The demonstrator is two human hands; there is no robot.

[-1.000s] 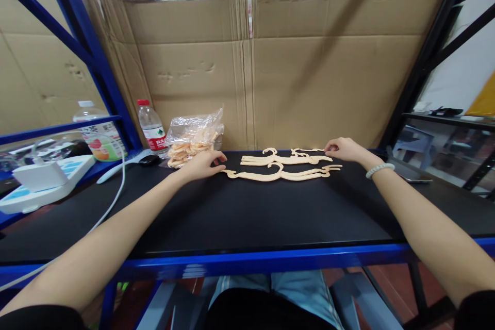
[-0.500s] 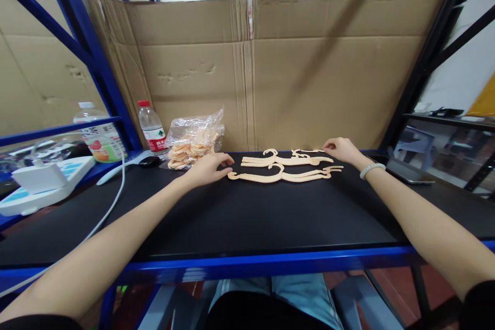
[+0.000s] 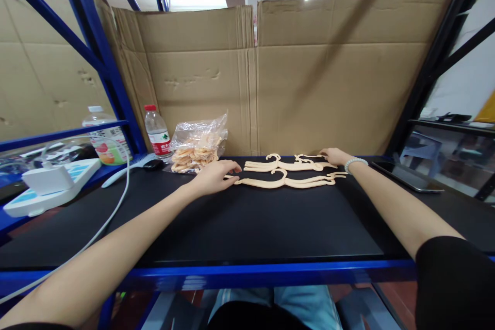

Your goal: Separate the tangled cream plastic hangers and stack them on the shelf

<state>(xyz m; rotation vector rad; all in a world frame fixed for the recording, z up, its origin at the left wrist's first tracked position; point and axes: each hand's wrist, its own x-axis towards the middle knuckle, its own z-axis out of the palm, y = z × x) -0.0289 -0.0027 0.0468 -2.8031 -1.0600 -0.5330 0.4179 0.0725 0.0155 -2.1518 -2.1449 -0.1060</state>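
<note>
Several cream plastic clothes hangers [image 3: 266, 183] lie on the black tabletop in two rough rows, hooks pointing away from me. My left hand [image 3: 216, 176] is at the left end of the front row, thumb and fingers apart, the thumb close to the hanger tip. At the back right, my right hand [image 3: 337, 157] has its fingers curled down on the right end of a rear hanger [image 3: 309, 156]; the fingertips are partly hidden. A clear bag [image 3: 199, 144] of similar cream pieces stands just behind my left hand.
A water bottle [image 3: 158, 134] with a red cap stands left of the bag. Farther left are a white brush [image 3: 127, 170], a power strip [image 3: 83, 172] and a cable. A dark tablet-like device [image 3: 408, 178] lies at the right. Cardboard [image 3: 328, 82] walls off the back.
My right hand has shifted slightly left along the rear hanger. My left hand has moved a little right over the front hanger's left end. The camera view has tilted slightly.
</note>
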